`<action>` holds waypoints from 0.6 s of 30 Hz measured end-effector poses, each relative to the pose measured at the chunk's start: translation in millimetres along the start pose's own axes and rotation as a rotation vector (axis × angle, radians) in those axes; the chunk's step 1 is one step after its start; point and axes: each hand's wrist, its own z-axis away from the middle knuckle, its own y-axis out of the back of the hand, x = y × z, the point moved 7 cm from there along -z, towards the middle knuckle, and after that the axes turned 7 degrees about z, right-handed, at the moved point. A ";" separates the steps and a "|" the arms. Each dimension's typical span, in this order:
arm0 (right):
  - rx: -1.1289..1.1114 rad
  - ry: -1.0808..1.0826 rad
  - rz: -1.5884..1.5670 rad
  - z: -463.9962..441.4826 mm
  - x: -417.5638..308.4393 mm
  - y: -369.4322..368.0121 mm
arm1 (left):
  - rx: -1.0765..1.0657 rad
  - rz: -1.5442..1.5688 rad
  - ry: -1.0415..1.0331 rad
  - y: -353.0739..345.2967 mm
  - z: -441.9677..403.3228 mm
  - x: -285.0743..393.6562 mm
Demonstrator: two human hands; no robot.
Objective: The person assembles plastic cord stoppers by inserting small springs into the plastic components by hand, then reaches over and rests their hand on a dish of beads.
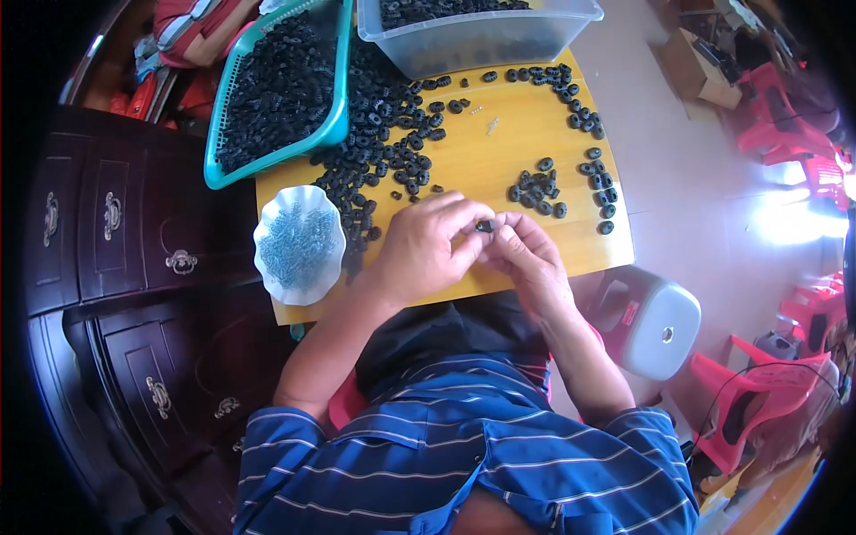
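Note:
Above the near part of the yellow table, my left hand (pixel 435 239) pinches a small black plastic part (pixel 484 226) between thumb and index finger. My right hand (pixel 533 259) meets it from the other side with thumb and fingers pressed together; what they grip is too small to make out. Just beyond the hands lies a small pile of black plastic parts (pixel 537 189). To the left stands a white scalloped bowl (pixel 264 254) full of tiny shiny metal pieces that look like springs (pixel 299 245).
A teal basket (pixel 214 165) and a clear plastic bin (pixel 481 52), both holding black parts, stand at the back. Loose black parts (pixel 392 152) spread across the yellow table (pixel 481 147). A stool (pixel 664 330) is at right, dark cabinets (pixel 134 205) at left. Another person's arm (pixel 218 36) shows top left.

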 end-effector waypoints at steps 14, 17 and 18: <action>-0.303 0.092 0.049 11.2 3.9 -23.8 | 0.251 0.094 -0.033 13.0 78.0 54.0; -0.298 0.101 0.111 25.5 0.9 -22.8 | 0.328 0.036 -0.096 13.5 100.2 64.8; -0.279 0.107 0.152 28.2 1.0 -20.3 | 0.360 0.031 -0.117 12.4 106.9 69.8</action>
